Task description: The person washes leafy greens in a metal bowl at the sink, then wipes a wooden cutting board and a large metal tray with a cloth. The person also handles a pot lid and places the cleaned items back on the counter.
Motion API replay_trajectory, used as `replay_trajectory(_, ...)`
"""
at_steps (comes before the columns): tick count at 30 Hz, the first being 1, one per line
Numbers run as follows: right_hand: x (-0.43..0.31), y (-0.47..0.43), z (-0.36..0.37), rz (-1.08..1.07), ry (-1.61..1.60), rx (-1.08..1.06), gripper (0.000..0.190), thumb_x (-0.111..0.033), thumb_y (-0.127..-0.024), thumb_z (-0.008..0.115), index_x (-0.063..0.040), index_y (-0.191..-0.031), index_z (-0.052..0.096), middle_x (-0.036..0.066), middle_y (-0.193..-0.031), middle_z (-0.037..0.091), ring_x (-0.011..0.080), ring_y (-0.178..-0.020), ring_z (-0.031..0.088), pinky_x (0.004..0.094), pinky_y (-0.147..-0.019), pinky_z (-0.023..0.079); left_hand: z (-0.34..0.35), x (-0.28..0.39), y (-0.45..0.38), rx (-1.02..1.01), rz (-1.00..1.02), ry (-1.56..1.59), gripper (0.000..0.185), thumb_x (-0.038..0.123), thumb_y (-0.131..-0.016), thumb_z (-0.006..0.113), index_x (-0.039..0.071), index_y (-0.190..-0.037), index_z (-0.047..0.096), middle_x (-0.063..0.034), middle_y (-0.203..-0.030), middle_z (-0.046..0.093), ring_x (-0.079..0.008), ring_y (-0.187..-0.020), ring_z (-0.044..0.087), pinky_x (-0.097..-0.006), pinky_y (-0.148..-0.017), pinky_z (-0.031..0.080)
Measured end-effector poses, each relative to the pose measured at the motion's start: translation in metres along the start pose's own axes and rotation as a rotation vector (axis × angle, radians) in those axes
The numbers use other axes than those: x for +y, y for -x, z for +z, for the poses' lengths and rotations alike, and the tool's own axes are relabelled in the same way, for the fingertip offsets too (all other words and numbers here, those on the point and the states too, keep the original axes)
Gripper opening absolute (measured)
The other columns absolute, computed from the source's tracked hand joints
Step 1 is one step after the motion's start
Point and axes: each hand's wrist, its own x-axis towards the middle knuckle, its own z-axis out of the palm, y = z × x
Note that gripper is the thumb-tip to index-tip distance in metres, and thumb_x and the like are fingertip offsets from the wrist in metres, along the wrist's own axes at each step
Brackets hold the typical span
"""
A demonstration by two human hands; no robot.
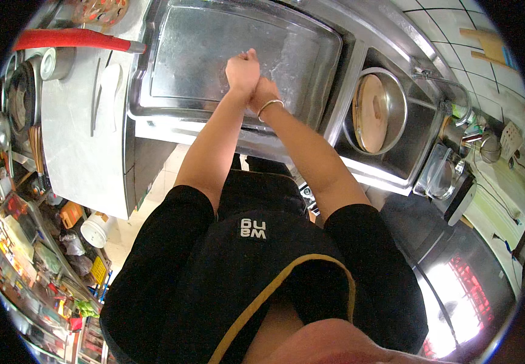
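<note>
Both my hands are over a large rectangular metal tray (189, 54) that sits in the sink basin before me. My left hand (243, 73), its arm coming from the left of the view, is curled into a loose fist; whether anything small is inside cannot be told. My right hand (264, 91), with a silver bangle at its wrist, touches the left one at the wrist and is partly hidden behind it. Its fingers are not clearly seen. Wet streaks show on the tray's bottom to the right of the hands.
A steel counter (80, 164) at left bears a white spoon (111, 82), chopsticks (95, 98) and a metal can (55, 63). A red-wrapped handle (76, 39) reaches over the tray's left edge. At right, a round steel pot (403, 109) holding a wooden lid (372, 113) stands in another basin, near a faucet (449, 84).
</note>
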Motion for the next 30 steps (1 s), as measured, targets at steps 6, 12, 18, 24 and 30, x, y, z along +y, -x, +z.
replay_trajectory(6,0.044,0.061,-0.017,0.564,-0.305,0.001,0.040,-0.032,-0.075,0.064,0.000,-0.098,0.069,0.024,-0.103,0.068,0.0373,-0.102,0.065,0.0424,-0.088,0.052,-0.062,-0.024,0.022,-0.145,0.475,0.011,0.057,0.043,-0.087,0.065,-0.002,-0.120,0.056,-0.0235,-0.118,0.061,-0.0352,-0.111,0.058,-0.0435,-0.097,0.043)
replay_trajectory(12,0.127,0.119,-0.010,0.666,-0.209,0.152,0.036,-0.026,-0.059,0.070,0.007,-0.074,0.069,0.028,-0.083,0.068,0.0384,-0.082,0.068,0.0415,-0.077,0.054,-0.239,-0.113,-0.031,0.401,0.301,-0.711,0.033,0.017,-0.082,0.062,-0.005,-0.106,0.055,-0.0241,-0.102,0.061,-0.0418,-0.096,0.058,-0.0494,-0.086,0.045)
replay_trajectory(18,0.092,0.135,0.009,0.702,-0.357,0.106,0.040,-0.031,-0.060,0.076,0.005,-0.078,0.071,0.027,-0.087,0.069,0.0383,-0.089,0.067,0.0388,-0.081,0.054,-0.259,-0.150,-0.057,0.067,0.242,-0.565,0.020,0.020,-0.086,0.062,0.003,-0.093,0.056,-0.0222,-0.084,0.064,-0.0438,-0.080,0.061,-0.0488,-0.072,0.047)
replay_trajectory(24,0.095,0.172,0.040,0.487,-0.502,0.464,0.063,-0.023,-0.057,0.078,0.002,-0.113,0.061,0.024,-0.107,0.065,0.0373,-0.104,0.062,0.0387,-0.092,0.049,-0.293,-0.029,-0.007,-0.065,0.448,-0.202,0.012,0.008,-0.086,0.061,0.000,-0.087,0.052,-0.0120,-0.070,0.055,-0.0204,-0.064,0.050,-0.0350,-0.062,0.042)
replay_trajectory(30,0.092,0.215,0.013,0.341,-0.568,0.574,0.064,-0.020,-0.062,0.079,-0.004,-0.119,0.056,0.021,-0.110,0.064,0.0338,-0.105,0.062,0.0385,-0.091,0.049,-0.302,0.069,0.055,-0.167,0.523,-0.094,0.015,0.007,-0.082,0.065,0.000,-0.083,0.051,-0.0039,-0.071,0.050,-0.0124,-0.068,0.042,-0.0298,-0.063,0.038)
